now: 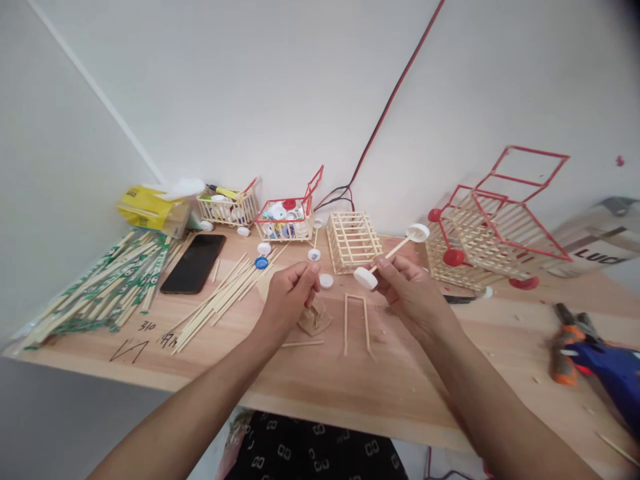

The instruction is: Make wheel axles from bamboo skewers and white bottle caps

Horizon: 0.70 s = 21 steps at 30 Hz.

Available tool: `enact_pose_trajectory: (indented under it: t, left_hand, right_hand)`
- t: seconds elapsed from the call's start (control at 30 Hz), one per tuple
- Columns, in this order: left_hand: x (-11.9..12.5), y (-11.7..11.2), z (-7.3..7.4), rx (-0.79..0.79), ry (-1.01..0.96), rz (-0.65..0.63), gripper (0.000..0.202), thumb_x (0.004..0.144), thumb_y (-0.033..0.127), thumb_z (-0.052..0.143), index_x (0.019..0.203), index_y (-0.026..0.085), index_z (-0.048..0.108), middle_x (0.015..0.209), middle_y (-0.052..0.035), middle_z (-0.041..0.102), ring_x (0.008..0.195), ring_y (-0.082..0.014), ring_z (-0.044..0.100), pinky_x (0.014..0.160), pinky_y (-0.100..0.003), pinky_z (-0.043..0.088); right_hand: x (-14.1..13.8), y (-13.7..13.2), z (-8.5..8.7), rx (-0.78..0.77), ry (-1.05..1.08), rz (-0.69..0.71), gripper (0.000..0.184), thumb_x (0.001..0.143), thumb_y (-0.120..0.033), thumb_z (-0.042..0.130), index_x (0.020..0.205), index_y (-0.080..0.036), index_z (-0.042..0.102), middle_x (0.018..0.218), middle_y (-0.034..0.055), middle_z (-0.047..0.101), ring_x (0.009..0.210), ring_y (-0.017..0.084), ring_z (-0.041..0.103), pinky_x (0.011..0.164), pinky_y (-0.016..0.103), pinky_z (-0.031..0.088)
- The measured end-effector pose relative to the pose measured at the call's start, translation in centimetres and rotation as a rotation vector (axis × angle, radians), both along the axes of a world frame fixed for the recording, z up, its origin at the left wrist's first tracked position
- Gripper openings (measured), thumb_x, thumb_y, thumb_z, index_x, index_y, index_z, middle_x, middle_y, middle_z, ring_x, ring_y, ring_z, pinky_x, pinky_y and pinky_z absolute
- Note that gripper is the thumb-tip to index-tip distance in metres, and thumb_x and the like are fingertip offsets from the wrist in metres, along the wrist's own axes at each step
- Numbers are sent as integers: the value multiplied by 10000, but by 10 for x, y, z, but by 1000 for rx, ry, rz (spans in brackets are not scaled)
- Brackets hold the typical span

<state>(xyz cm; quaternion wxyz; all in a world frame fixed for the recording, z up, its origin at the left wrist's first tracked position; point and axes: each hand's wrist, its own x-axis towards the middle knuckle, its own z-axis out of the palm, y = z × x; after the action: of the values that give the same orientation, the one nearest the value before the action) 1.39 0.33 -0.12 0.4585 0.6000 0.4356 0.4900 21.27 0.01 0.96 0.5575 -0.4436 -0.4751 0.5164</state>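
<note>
My right hand [407, 283] pinches a thin wooden stick axle [393, 252]. A white bottle cap [366, 278] is on its near end and another white cap [417, 233] on its far end. My left hand [294, 288] is closed, thumb against fingers, above a crumpled brown scrap [316, 319]; whatever it may hold is hidden. A loose white cap [326, 281] lies just right of it. Behind the hands sits a stick-built basket [353, 240], slatted side up. A three-sided stick frame [356, 297] lies flat on the wooden table [320, 380] between my forearms.
Small red-trimmed stick carts [285, 227] holding caps stand along the wall. A larger stick cart [480, 233] is at right. Loose sticks [225, 300], a phone [194, 263] and bagged chopsticks [110, 280] lie left. Pliers [567, 347] and a blue glue gun [613, 373] lie right.
</note>
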Motion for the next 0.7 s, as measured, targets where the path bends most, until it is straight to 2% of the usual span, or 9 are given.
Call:
enact_pose_trajectory:
  t: [0.07, 0.17, 0.23, 0.37, 0.5, 0.63, 0.7]
  left_hand:
    - [1, -1, 2, -7, -7, -15, 375, 890, 386, 508, 598, 152, 528, 458, 56, 426, 435, -71, 392, 462, -196, 314]
    - [3, -2, 4, -29, -41, -43, 261, 850, 328, 575, 677, 138, 621, 551, 23, 560, 538, -86, 511, 548, -194, 395]
    - [4, -1, 4, -60, -54, -58, 207, 817, 309, 616, 716, 132, 655, 621, -6, 634, 590, -97, 551, 580, -198, 414]
    - [6, 0, 5, -105, -93, -91, 193, 792, 309, 633, 751, 127, 681, 666, -32, 677, 614, -105, 575, 608, -210, 433]
    - [7, 0, 4, -171, -175, -133, 180, 782, 278, 589, 740, 125, 674, 608, -18, 638, 601, -109, 575, 609, -220, 435]
    - [7, 1, 4, -210, -223, -88, 128, 711, 201, 515, 614, 143, 576, 475, 44, 471, 477, -83, 452, 494, -203, 353]
    - [7, 1, 4, -206, -207, -88, 108, 680, 176, 470, 596, 148, 532, 474, 49, 448, 460, -71, 395, 468, -193, 303]
  right_hand:
    - [0, 1, -1, -44, 96, 22, 216, 760, -417, 698, 739, -208, 645, 720, -13, 669, 641, 95, 576, 606, 217, 450]
    - [0, 2, -1, -58, 120, 33, 215, 749, -405, 711, 720, -206, 636, 691, -20, 652, 625, 93, 563, 605, 221, 447]
    - [-1, 1, 0, -17, 43, 11, 218, 776, -412, 684, 726, -204, 644, 719, -9, 671, 644, 99, 572, 636, 235, 453]
    - [-5, -5, 7, 102, -233, -31, 236, 825, -413, 623, 752, -193, 664, 820, 34, 722, 685, 121, 609, 664, 257, 466]
    - [-8, -10, 14, 158, -377, -59, 226, 840, -393, 600, 758, -191, 656, 823, 45, 729, 717, 144, 637, 652, 264, 484]
    - [-9, -11, 12, 202, -398, -75, 215, 848, -381, 597, 755, -194, 647, 829, 42, 729, 724, 141, 642, 662, 260, 488]
    - [-8, -11, 10, 218, -411, -83, 212, 849, -380, 599, 750, -197, 641, 834, 39, 728, 720, 139, 640, 672, 262, 489]
